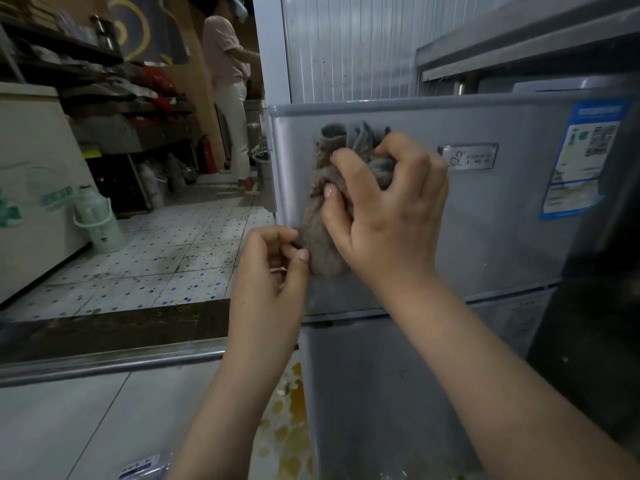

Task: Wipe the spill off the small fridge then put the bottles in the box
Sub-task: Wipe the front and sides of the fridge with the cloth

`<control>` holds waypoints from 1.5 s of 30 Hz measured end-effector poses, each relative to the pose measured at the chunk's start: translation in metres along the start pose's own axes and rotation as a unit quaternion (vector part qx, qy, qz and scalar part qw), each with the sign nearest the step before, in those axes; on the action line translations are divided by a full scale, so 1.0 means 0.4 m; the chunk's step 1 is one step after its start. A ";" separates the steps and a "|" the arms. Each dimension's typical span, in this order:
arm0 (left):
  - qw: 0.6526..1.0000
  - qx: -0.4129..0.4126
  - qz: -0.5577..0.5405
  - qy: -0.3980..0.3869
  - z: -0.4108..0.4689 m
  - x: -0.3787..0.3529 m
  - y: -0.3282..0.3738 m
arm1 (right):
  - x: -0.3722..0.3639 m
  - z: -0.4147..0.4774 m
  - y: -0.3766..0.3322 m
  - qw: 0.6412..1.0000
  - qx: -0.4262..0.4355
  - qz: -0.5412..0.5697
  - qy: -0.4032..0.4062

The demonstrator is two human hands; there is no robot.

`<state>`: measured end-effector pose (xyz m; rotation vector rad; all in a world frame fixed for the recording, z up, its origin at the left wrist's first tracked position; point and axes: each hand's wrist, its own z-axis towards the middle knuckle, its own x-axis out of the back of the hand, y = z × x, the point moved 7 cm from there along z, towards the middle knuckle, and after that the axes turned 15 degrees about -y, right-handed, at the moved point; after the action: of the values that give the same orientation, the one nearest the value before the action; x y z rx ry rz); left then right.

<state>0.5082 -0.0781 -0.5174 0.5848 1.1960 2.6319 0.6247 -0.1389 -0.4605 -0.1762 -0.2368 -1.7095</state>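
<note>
The small silver fridge (502, 244) fills the right half of the head view, its upper door facing me. My right hand (388, 209) presses a bunched grey-brown cloth (322, 237) flat against that upper door, fingers curled into the cloth. My left hand (273, 261) sits just left of it at the door's left edge, its thumb and fingers pinched on the cloth's lower left side. Yellowish spill spots (287, 445) mark the floor beside the fridge's lower door. No bottles or box are in view.
A blue and white label (581, 157) sticks on the door's right side. A dark appliance (602, 306) stands close on the right. To the left are a white chest freezer (31, 188), a pale green flask (97, 220) on the tiled floor, and a person (228, 98) standing further back.
</note>
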 end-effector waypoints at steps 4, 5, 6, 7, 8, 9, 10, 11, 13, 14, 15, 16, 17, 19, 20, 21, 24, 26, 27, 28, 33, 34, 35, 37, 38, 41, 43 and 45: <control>1.000 0.001 0.002 -0.014 -0.006 0.000 -0.010 | -0.025 -0.102 -0.007 1.000 -0.012 0.022 -0.016; 1.000 0.003 0.005 -0.018 -0.008 -0.001 -0.013 | -0.028 -0.121 -0.007 1.000 -0.009 0.020 -0.020; 1.000 0.005 0.009 -0.021 -0.011 -0.002 -0.017 | -0.029 -0.132 -0.007 1.000 -0.004 0.018 -0.023; 1.000 0.007 0.012 -0.025 -0.013 -0.004 -0.020 | -0.027 -0.135 -0.005 1.000 0.005 0.014 -0.025; 1.000 0.007 0.015 -0.027 -0.015 -0.007 -0.022 | -0.023 -0.130 -0.002 0.999 0.018 0.009 -0.025; 0.999 0.005 0.018 -0.028 -0.016 -0.010 -0.022 | -0.018 -0.117 0.000 0.999 0.032 0.002 -0.025; 0.999 0.004 0.020 -0.027 -0.017 -0.012 -0.023 | -0.011 -0.096 0.004 0.999 0.044 -0.007 -0.023; 0.999 0.004 0.021 -0.024 -0.018 -0.014 -0.024 | -0.002 -0.070 0.007 0.998 0.053 -0.017 -0.018; 0.999 0.003 0.028 -0.017 -0.017 -0.015 -0.025 | 0.014 -0.002 0.013 0.998 0.058 -0.038 0.001; 0.999 0.001 0.036 -0.014 -0.016 -0.016 -0.025 | 0.019 0.030 0.015 0.997 0.055 -0.046 0.010; 0.999 -0.003 0.048 -0.012 -0.015 -0.016 -0.025 | 0.023 0.053 0.016 0.997 0.049 -0.048 0.021; 0.998 -0.010 0.066 -0.008 -0.014 -0.017 -0.024 | 0.024 0.066 0.017 0.998 0.041 -0.046 0.033; 0.996 -0.018 0.085 -0.005 -0.013 -0.017 -0.022 | 0.023 0.064 0.017 0.998 0.032 -0.040 0.044; 0.992 -0.036 0.118 -0.003 -0.014 -0.020 -0.017 | 0.010 0.022 0.019 0.998 0.017 -0.029 0.053; 0.990 -0.047 0.135 -0.003 -0.015 -0.022 -0.013 | 0.000 -0.014 0.019 0.998 0.011 -0.026 0.047; 0.986 -0.062 0.153 -0.002 -0.018 -0.023 -0.009 | -0.010 -0.057 0.019 0.999 0.008 -0.023 0.037; 0.977 -0.094 0.192 0.003 -0.025 -0.025 -0.003 | -0.037 -0.187 0.017 0.999 0.034 -0.027 -0.004; 0.970 -0.107 0.217 -0.001 -0.029 -0.028 -0.002 | -0.044 -0.240 0.020 0.997 0.061 -0.042 -0.022; 0.965 -0.112 0.238 -0.005 -0.030 -0.032 0.000 | -0.045 -0.247 0.024 0.996 0.070 -0.045 -0.026; 0.959 -0.115 0.259 -0.011 -0.033 -0.038 0.002 | -0.043 -0.245 0.027 0.996 0.077 -0.045 -0.029; 0.937 -0.140 0.318 -0.022 -0.048 -0.068 0.022 | -0.004 -0.135 0.045 0.994 0.074 -0.084 -0.002; 0.934 -0.146 0.325 -0.021 -0.050 -0.073 0.027 | 0.012 -0.090 0.059 0.995 0.046 -0.089 0.014; 0.932 -0.150 0.329 -0.019 -0.051 -0.077 0.030 | 0.027 -0.045 0.076 0.996 0.013 -0.088 0.030; 0.928 -0.157 0.338 -0.004 -0.052 -0.080 0.040 | 0.048 0.024 0.104 0.995 -0.042 -0.080 0.052; 0.924 -0.161 0.348 0.006 -0.052 -0.082 0.046 | 0.050 0.035 0.110 0.994 -0.058 -0.078 0.057; 0.909 -0.172 0.378 0.020 -0.051 -0.095 0.060 | 0.029 -0.023 0.110 0.996 -0.056 -0.060 0.040; 0.899 -0.171 0.402 0.009 -0.048 -0.110 0.059 | 0.005 -0.108 0.105 0.998 -0.045 -0.040 0.014; 0.876 -0.177 0.448 -0.016 -0.050 -0.132 0.052 | -0.014 -0.198 0.107 0.999 -0.034 -0.030 -0.012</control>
<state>0.5471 -0.1227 -0.5279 1.3467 0.4074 3.4150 0.6695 -0.1600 -0.5360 -0.2426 -0.2044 -1.7763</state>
